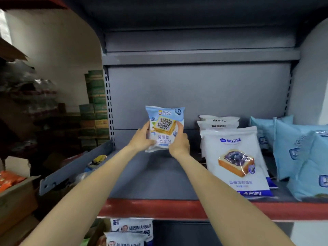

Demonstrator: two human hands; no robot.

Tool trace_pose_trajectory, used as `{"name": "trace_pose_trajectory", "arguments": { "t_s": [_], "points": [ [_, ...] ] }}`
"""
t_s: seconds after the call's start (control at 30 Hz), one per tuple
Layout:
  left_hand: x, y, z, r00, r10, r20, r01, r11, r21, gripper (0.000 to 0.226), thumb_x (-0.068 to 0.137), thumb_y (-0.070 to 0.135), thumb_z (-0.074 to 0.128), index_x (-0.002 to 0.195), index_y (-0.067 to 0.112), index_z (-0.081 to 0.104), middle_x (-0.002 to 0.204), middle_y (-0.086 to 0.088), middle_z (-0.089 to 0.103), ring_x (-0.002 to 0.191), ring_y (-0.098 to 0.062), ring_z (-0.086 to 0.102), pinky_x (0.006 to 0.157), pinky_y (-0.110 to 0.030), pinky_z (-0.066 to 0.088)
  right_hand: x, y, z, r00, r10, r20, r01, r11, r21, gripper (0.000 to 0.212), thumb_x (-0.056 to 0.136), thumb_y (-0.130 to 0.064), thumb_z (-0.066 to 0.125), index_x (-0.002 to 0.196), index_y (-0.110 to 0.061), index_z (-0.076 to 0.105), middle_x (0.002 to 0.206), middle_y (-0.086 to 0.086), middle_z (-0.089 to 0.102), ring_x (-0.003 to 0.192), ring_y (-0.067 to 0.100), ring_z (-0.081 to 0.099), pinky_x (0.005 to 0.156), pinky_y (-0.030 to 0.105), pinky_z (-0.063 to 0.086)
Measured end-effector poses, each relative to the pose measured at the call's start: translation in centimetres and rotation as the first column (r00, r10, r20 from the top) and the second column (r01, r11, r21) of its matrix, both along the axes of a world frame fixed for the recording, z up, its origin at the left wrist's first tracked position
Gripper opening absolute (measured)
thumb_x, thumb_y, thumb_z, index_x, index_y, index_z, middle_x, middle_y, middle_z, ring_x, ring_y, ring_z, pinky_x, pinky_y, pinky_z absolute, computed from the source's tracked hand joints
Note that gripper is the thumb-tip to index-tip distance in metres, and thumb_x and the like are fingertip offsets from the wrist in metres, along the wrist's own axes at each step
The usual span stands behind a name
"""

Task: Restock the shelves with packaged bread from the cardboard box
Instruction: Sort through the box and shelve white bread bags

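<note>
Holding one bread packet (164, 128) upright near the back of the grey shelf (159, 178), both arms reaching in. Head view, the only one:

- My left hand (142, 139) grips the packet's left edge, fingers curled behind, thumb in front.
- My right hand (179, 142) grips its right edge, thumb up the front face.
- Packet's bottom edge sits at or just above the shelf board; contact is hard to tell.
- Right of my right fingers: a row of white blueberry-toast packets (234, 157), leaning back. Past those, pale blue packets (292, 148).
- Bare board left of my left fingers.
- Cardboard box (16, 197) far down-left, well apart.

Risks, my judgement: the soft packet has nothing behind it, so once released it may flop forward or slump flat. Placed too far left, it leaves a gap in the row.
</note>
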State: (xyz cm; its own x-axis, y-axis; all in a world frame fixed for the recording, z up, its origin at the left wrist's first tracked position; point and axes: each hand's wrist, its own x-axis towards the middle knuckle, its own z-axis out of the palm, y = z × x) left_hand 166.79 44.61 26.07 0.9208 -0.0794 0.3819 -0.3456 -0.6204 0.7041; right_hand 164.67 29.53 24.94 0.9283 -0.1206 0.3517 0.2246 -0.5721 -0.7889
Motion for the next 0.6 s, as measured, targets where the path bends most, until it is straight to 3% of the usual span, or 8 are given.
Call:
{"name": "trace_pose_trajectory", "arguments": {
  "t_s": [0.07, 0.17, 0.3, 0.4, 0.47, 0.53, 0.6],
  "points": [
    [1.1, -0.6, -0.5, 0.997, 0.066, 0.029, -0.07, 0.984, 0.167, 0.088, 0.074, 0.009, 0.067, 0.147, 0.027, 0.023, 0.128, -0.001, 0.057, 0.117, -0.025, 0.053, 0.094, -0.038, 0.045, 1.1, -0.5, -0.6, 0.998, -0.059, -0.039, 0.05, 0.981, -0.188, 0.079, 0.086, -0.007, 0.054, 0.147, -0.029, 0.01, 0.14, 0.012, 0.033, 0.124, 0.031, 0.037, 0.096, 0.04, 0.039],
    [2.1, -1.4, -1.3, 0.989, 0.149, 0.023, -0.149, 0.94, 0.306, 0.082, 0.077, 0.009, 0.062, 0.147, 0.022, 0.021, 0.129, -0.008, 0.056, 0.114, -0.032, 0.054, 0.087, -0.036, 0.044, 1.8, -0.8, -1.2, 0.989, -0.064, -0.13, 0.018, 0.946, -0.325, 0.086, 0.085, -0.011, 0.059, 0.149, -0.025, 0.003, 0.155, 0.007, 0.009, 0.134, 0.031, 0.023, 0.104, 0.042, 0.031],
    [1.7, -1.0, -1.2, 0.983, 0.157, -0.093, -0.135, 0.97, 0.204, 0.094, 0.071, 0.037, 0.066, 0.149, 0.015, 0.019, 0.141, -0.009, 0.047, 0.127, -0.03, 0.046, 0.101, -0.038, 0.04, 0.9, 0.5, -0.5, 0.983, -0.033, -0.18, -0.027, 0.948, -0.317, 0.095, 0.084, -0.02, 0.066, 0.15, -0.024, -0.004, 0.155, 0.014, -0.018, 0.143, 0.033, 0.0, 0.111, 0.041, 0.023],
    [-0.3, -0.5, 0.0, 0.989, 0.145, -0.001, -0.144, 0.977, 0.158, 0.058, 0.087, 0.022, 0.062, 0.14, 0.02, 0.04, 0.138, -0.002, 0.052, 0.128, -0.022, 0.046, 0.104, -0.035, 0.038, -1.3, 0.6, 0.8, 0.997, 0.043, -0.057, -0.058, 0.959, -0.278, 0.076, 0.087, -0.012, 0.057, 0.149, -0.02, 0.013, 0.155, 0.012, -0.007, 0.141, 0.031, 0.005, 0.112, 0.037, 0.02],
    [-2.9, -0.5, 0.5, 0.993, 0.093, 0.068, -0.099, 0.99, 0.098, 0.036, 0.088, 0.022, 0.059, 0.124, 0.025, 0.056, 0.124, 0.005, 0.063, 0.118, -0.014, 0.056, 0.101, -0.036, 0.042, -3.9, 0.1, 1.3, 0.987, 0.144, 0.075, -0.122, 0.962, -0.243, 0.061, 0.089, -0.006, 0.049, 0.145, -0.016, 0.028, 0.153, 0.012, 0.013, 0.138, 0.03, 0.018, 0.112, 0.032, 0.022],
    [-6.4, -1.1, 0.5, 0.978, 0.099, 0.181, -0.111, 0.992, 0.058, 0.025, 0.09, 0.024, 0.057, 0.113, 0.027, 0.063, 0.11, 0.011, 0.069, 0.105, -0.007, 0.062, 0.097, -0.034, 0.046, -7.1, -0.8, 1.1, 0.95, 0.212, 0.23, -0.18, 0.972, -0.151, 0.05, 0.088, 0.001, 0.047, 0.136, -0.013, 0.044, 0.142, 0.009, 0.038, 0.128, 0.025, 0.039, 0.106, 0.026, 0.029],
    [-10.7, -2.3, -0.3, 0.926, 0.135, 0.354, -0.154, 0.988, 0.028, 0.021, 0.09, 0.03, 0.053, 0.106, 0.027, 0.066, 0.098, 0.013, 0.071, 0.096, -0.004, 0.064, 0.089, -0.033, 0.049, -10.8, -1.7, 0.0, 0.907, 0.215, 0.363, -0.225, 0.974, -0.015, 0.038, 0.088, 0.0, 0.049, 0.122, -0.017, 0.056, 0.123, 0.002, 0.058, 0.107, 0.015, 0.056, 0.094, 0.026, 0.043]
  ]
}}
